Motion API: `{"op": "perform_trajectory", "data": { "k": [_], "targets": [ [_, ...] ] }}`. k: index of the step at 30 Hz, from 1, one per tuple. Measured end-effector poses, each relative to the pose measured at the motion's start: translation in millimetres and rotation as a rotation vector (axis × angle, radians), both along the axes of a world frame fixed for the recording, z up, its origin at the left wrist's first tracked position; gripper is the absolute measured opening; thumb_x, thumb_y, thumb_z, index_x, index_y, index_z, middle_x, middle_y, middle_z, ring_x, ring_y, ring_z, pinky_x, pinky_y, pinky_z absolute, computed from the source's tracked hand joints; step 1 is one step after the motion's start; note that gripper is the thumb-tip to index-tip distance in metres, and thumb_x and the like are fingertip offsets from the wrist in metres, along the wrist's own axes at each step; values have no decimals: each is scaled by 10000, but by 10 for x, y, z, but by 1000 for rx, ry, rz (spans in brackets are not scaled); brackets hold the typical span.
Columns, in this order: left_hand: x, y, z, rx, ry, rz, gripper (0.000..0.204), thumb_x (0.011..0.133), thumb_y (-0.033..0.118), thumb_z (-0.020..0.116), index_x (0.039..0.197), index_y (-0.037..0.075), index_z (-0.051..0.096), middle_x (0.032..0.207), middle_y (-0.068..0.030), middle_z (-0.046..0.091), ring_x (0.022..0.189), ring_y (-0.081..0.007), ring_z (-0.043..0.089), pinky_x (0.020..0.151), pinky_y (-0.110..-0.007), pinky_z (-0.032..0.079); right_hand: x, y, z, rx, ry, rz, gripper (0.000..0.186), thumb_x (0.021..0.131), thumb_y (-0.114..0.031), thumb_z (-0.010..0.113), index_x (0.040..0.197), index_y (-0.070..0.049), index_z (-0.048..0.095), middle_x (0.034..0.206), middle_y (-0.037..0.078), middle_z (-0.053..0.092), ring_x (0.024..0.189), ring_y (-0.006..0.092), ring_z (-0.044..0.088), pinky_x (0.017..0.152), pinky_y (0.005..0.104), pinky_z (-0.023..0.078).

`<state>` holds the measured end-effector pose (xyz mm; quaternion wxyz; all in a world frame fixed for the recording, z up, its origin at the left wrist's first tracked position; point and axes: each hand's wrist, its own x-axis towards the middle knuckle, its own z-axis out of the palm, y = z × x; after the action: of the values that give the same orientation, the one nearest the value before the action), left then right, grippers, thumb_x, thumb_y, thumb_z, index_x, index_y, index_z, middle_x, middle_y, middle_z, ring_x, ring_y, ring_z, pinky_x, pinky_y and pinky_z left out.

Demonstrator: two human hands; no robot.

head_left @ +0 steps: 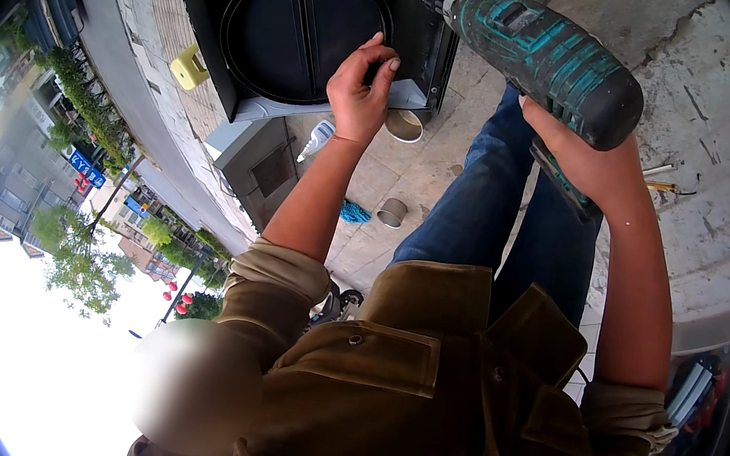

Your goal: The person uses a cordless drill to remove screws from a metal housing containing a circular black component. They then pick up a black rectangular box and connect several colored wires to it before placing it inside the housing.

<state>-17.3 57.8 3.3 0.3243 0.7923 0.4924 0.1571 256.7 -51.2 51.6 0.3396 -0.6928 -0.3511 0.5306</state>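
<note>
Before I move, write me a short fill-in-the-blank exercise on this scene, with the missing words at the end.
The drill is held in the person's ____ hand.
The large black cover beside the left hand is ____ in outline.
The person's jeans are ____ in colour.

Missing words: right; round; blue.

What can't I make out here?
Head view, drill: handle mostly covered by the right hand.
Head view, black housing: upper end cut off by the picture's top edge.
Head view, left hand: anything tiny between its fingertips would be too small to tell.
</note>
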Motion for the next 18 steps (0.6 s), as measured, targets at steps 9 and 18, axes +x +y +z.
{"op": "perform_trajectory", "data": {
  "k": [9, 18],
  "targets": [
    [-105, -67, -20, -295, -124, 300, 126, 803, -41, 660, 923, -3, 651, 953, -142, 695, 1004, -215, 665, 805, -285, 508, -203, 333, 379, 286, -532, 401, 205, 628, -173, 717, 746, -41, 613, 682, 146, 643, 669, 320, 659, 610, 378, 524],
    [-90, -56, -21, -154, -36, 126, 106, 850, 1, 665, 950, -16, 634, 953, -88, 672, 1080, -186, 611, 909, -276, 452, -96, -218, -8, 15, 139, -141, 220, 820, -249, 690, 891, -46, 644, 763, 43, 640, 746, 192, 611, 716, 314, 469]
  ]
}}
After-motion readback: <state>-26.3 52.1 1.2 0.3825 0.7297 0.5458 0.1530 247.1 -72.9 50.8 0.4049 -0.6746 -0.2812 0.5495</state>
